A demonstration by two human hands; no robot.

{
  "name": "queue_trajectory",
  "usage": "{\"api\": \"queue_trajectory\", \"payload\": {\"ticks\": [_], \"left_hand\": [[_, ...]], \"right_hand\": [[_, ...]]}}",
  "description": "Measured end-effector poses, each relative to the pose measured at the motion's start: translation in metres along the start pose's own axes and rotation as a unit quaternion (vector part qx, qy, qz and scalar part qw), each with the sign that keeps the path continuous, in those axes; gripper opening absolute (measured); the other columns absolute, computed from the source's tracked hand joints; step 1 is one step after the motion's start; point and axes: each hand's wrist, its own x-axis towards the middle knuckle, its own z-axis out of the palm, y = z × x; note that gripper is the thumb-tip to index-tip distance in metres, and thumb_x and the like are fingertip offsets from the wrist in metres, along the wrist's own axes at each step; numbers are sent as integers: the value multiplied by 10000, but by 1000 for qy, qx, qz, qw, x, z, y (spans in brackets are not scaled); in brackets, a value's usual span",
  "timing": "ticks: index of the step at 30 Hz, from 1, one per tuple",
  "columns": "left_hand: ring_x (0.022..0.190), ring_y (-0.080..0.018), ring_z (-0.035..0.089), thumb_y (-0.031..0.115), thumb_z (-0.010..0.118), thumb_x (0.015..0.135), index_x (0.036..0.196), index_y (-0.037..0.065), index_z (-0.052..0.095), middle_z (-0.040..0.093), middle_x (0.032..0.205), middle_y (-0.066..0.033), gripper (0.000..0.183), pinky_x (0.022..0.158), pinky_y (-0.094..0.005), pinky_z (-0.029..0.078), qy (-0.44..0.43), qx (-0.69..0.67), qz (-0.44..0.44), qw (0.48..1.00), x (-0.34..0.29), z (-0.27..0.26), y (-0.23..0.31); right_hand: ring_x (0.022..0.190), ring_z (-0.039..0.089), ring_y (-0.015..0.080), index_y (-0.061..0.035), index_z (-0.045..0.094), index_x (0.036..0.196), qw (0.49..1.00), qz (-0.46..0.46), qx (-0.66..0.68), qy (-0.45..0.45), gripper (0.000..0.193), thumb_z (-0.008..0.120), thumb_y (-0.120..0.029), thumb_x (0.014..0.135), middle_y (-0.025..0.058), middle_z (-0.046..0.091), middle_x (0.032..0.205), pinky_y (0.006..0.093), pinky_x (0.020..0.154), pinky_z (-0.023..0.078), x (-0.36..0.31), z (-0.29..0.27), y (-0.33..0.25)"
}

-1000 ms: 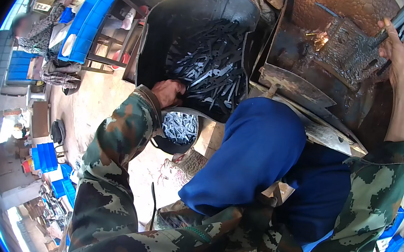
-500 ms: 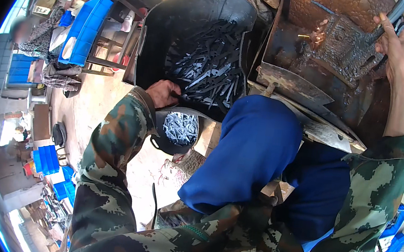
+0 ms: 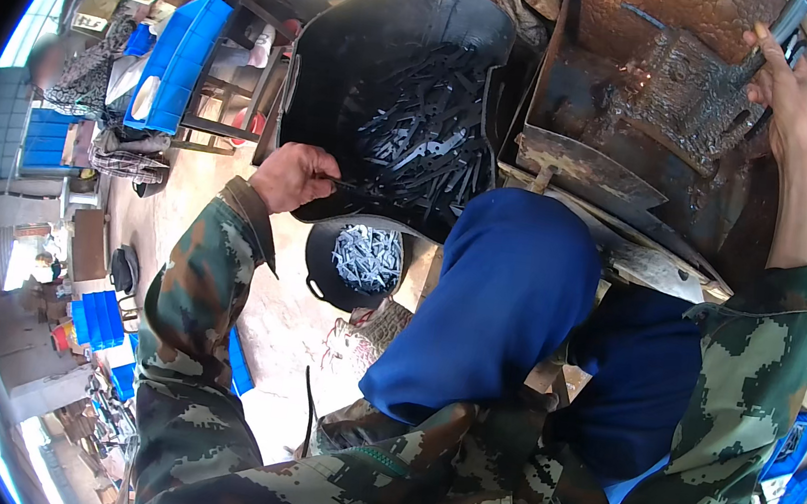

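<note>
My left hand [image 3: 292, 178] is closed at the lower left rim of a big black tub [image 3: 332, 52]. Between its thumb and fingers is a thin dark metal strip [image 3: 359, 189], pointing right over the tub. Inside the tub lies a heap of dark flat metal pieces [image 3: 437, 140], some catching the light. My right hand [image 3: 789, 103] grips a grey-blue tube handle [image 3: 787, 19] above a rusty metal trough [image 3: 586, 78]. Under that handle, a wet, mud-coated block [image 3: 695, 96] sits in the trough; its join to the handle is unclear.
Below the big tub stands a small black bucket [image 3: 324, 283] of pale metal pieces [image 3: 367, 258]. My blue-covered knee [image 3: 510, 285] is between tub and trough. A blue bin [image 3: 177, 58] rests on a wooden stand at left, with another person [image 3: 81, 87] beyond it.
My left hand has moved left and slightly up from the tub's inside to its rim, the strip now showing. The orange glow at the muddy block has faded. My right hand keeps its hold.
</note>
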Motion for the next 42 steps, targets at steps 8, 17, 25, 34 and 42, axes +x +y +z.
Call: {"api": "queue_trajectory", "payload": {"ticks": [8,17,25,34,42], "left_hand": [[717,-220,632,33,671,801,891,-2,673,627,778,-123,96,669,-333,483,28,33,50,998,13,-45,32],[641,-60,554,56,693,849,932,-27,696,640,728,7,117,599,-233,468,130,-126,54,982,51,-37,59],[730,-90,621,71,644,912,1135,-65,668,711,960,-86,263,696,-226,531,209,-384,-24,899,68,31,24],[720,-76,572,66,658,901,1111,-4,712,648,864,-24,228,678,-207,475,248,-248,37,936,39,14,31],[670,-229,622,60,701,809,994,30,735,596,758,-98,191,627,-327,491,162,119,147,968,27,-55,70]], "right_hand": [[495,294,20,-12,665,1086,1000,-4,21,19,326,643,-311,960,-107,322,565,219,510,348,3,0,4],[481,289,22,-26,672,1043,999,1,-25,-45,357,655,-368,945,-107,295,553,222,507,358,18,-13,19],[473,286,17,-31,652,1068,999,5,1,-49,292,630,-304,969,-98,394,575,227,501,373,15,-12,14],[476,290,20,-37,646,1083,1000,1,3,-24,274,607,-290,985,-83,451,606,234,503,388,11,-9,12],[468,288,27,-28,666,1019,999,-4,-22,-34,324,634,-345,964,-97,324,540,235,501,374,17,-19,17]]}}
